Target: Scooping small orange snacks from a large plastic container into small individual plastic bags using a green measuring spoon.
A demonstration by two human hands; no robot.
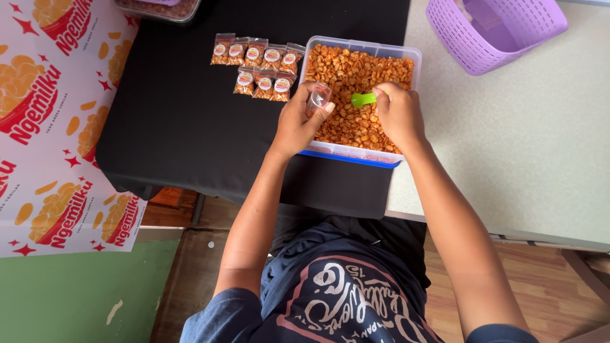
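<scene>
A clear plastic tub [364, 45] full of orange-red snack pieces [346, 70] sits on a black cloth [178, 108]. My left hand [297, 124] holds a small clear plastic bag [318, 96] at the tub's left edge. My right hand [398, 113] grips a small green scoop [363, 99] over the snack pieces, its tip pointing toward the bag. Several filled, labelled small packets [259, 66] lie in two rows on the cloth just left of the tub.
A purple slotted basket [495, 32] stands at the top right on a pale table [527, 140]. A printed red-and-white banner [47, 121] covers the left. Another container [159, 9] peeks in at the top edge. Wooden floor shows below.
</scene>
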